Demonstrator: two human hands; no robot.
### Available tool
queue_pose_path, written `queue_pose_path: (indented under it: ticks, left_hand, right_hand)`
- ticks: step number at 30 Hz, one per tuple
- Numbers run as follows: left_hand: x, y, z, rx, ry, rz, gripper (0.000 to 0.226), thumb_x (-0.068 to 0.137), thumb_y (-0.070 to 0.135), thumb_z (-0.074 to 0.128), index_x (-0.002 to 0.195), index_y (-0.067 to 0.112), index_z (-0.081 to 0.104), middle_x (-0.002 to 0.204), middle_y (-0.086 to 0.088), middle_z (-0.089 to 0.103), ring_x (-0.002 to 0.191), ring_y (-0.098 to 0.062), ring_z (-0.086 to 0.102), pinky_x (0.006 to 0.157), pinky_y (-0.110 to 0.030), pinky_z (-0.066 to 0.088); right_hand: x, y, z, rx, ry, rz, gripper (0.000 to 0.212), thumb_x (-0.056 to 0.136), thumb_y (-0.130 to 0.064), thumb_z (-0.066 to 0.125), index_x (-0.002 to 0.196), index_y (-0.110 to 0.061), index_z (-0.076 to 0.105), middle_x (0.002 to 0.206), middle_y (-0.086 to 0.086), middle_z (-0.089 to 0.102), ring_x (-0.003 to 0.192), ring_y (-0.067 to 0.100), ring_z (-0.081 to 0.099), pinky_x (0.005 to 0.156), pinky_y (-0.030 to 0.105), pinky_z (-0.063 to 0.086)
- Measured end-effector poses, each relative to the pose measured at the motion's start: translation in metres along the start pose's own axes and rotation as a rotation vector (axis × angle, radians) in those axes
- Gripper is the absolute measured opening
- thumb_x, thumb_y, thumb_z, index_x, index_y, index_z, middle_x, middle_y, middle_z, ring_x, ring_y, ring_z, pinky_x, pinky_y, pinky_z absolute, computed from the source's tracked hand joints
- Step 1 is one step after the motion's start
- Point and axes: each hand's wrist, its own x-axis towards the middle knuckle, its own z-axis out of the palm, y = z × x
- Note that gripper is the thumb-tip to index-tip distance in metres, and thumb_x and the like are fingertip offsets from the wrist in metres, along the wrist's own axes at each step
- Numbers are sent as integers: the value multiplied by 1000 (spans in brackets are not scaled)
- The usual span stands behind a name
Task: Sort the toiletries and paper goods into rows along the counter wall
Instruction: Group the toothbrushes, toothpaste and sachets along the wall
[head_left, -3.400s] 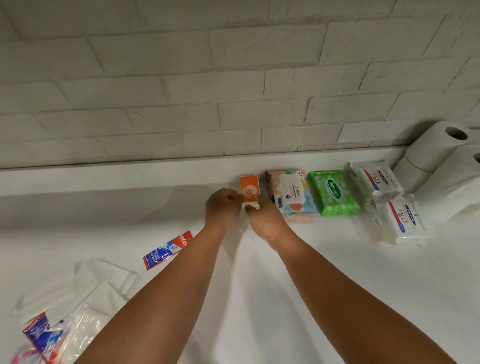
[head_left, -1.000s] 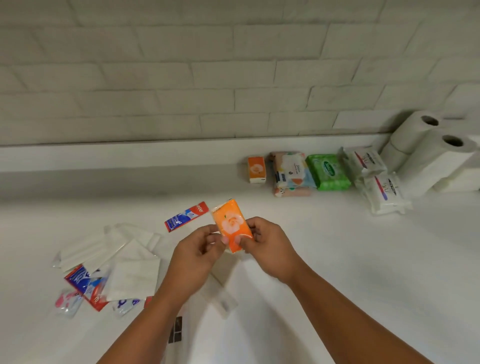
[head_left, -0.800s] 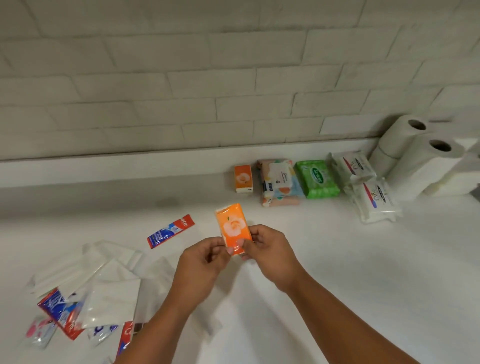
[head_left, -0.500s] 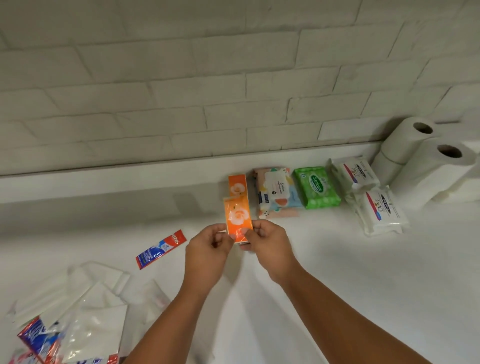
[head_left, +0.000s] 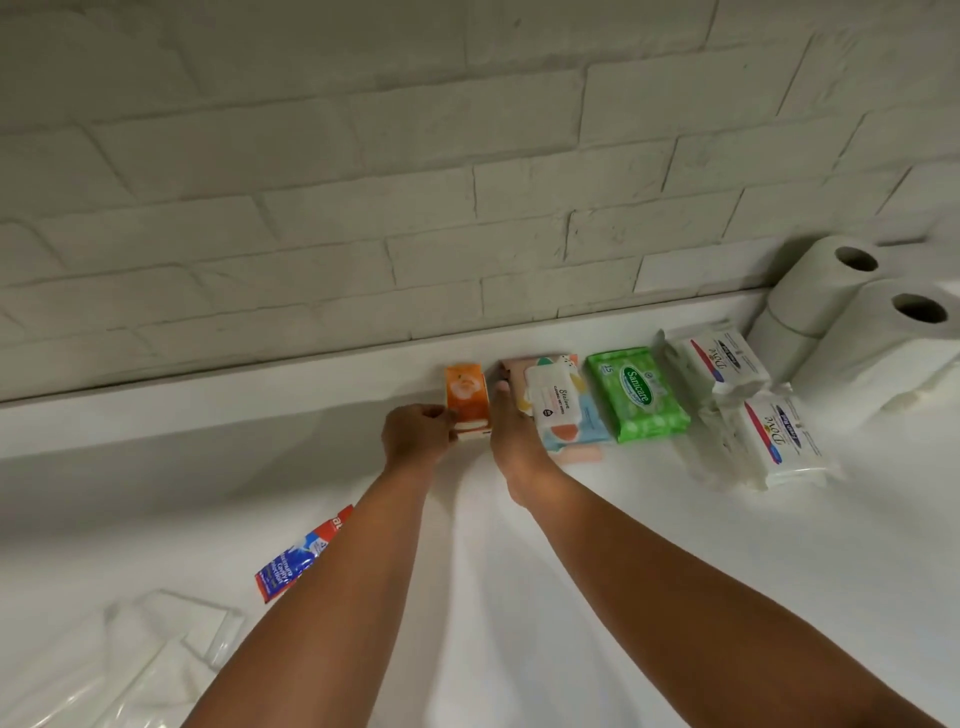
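In the head view, an orange tissue pack is seen at the foot of the white brick wall, at the left end of a row on the white table. A white edge shows under its near end; whether another pack lies beneath cannot be told. Its near left corner is pinched by the left hand, the grip closed on it with curled fingers. The right hand is laid along the pack's right edge with straight fingers, its grip open and nothing held, between that pack and a pastel wet-wipes pack. Further right, a green Sanicare wipes pack, 2 white Dove packs and 2 paper rolls are lined up. A red-and-blue toothpaste sachet and clear plastic bags are seen nearer, at the left.
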Motion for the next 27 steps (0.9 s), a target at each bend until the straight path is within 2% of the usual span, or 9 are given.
queue_pose_path:
  ticks: [3, 8, 10, 11, 13, 16, 20, 24, 27]
  left_hand:
    - [8, -2, 6, 47, -8, -12, 20, 80, 34, 73, 90, 18, 80, 79, -4, 77, 84, -24, 73, 81, -34, 57]
    - [7, 2, 5, 166, -24, 25, 19, 85, 32, 67, 87, 18, 79, 89, -5, 75, 90, -27, 68, 80, -31, 51]
    - [3, 9, 4, 152, -1, 68, 21, 92, 28, 59, 87, 17, 76, 94, -11, 73, 94, -31, 66, 83, -34, 50]
    - [3, 13, 4, 108, 8, 78, 27, 96, 30, 53, 94, 14, 75, 100, -13, 72, 98, -32, 65, 84, -35, 50]
    - [3, 19, 9, -125, -31, 13, 43, 103, 41, 41, 110, 10, 70, 108, -11, 70, 101, -29, 64, 87, -34, 49]
    - [5, 17, 21, -487, -163, -175, 68, 95, 69, 30, 108, 16, 71, 107, -7, 74, 100, -23, 69, 99, -38, 49]
    - [22, 1, 33, -584, -237, -165, 93, 70, 91, 29, 112, 21, 73, 109, -5, 75, 107, -23, 69, 109, -46, 44]
    - [16, 10, 28, -569, -262, -147, 82, 85, 82, 27, 115, 19, 70, 111, -6, 74, 108, -23, 69, 108, -44, 45]
    - [11, 16, 26, -530, -228, -126, 75, 94, 73, 26, 116, 15, 69, 112, -7, 74, 108, -22, 67, 108, -42, 45]
  right_hand:
    - [16, 5, 6, 59, 69, 45, 63, 99, -57, 36, 153, -26, 24, 154, 6, 32, 138, 25, 35, 111, 36, 30]
    - [35, 12, 12, 112, 156, 45, 80, 81, -76, 42, 149, -34, 31, 142, 3, 47, 116, 20, 49, 90, 30, 37]
    - [41, 10, 12, 139, 129, 52, 94, 63, -86, 41, 143, -37, 38, 136, 3, 53, 114, 19, 53, 94, 34, 44]
    - [44, 8, 12, 149, 102, 64, 96, 62, -86, 40, 142, -35, 40, 135, 5, 54, 117, 21, 54, 100, 39, 45]
    - [50, 6, 14, 129, 63, 78, 86, 75, -80, 38, 144, -29, 37, 137, 10, 52, 123, 26, 52, 109, 47, 40]
    - [53, -2, 18, 113, 51, 110, 88, 77, -82, 35, 148, -31, 30, 143, 9, 46, 126, 29, 49, 110, 47, 39]
    - [57, -13, 22, 74, 19, 120, 74, 86, -77, 30, 144, -32, 38, 151, 7, 38, 138, 30, 36, 116, 48, 26]
    - [56, -17, 20, 32, -23, 115, 66, 93, -70, 31, 143, -28, 40, 142, 6, 46, 133, 30, 41, 114, 46, 29]
    - [55, -17, 20, -110, -64, 88, 64, 92, -66, 37, 139, -24, 43, 138, 7, 51, 127, 30, 47, 113, 49, 32]
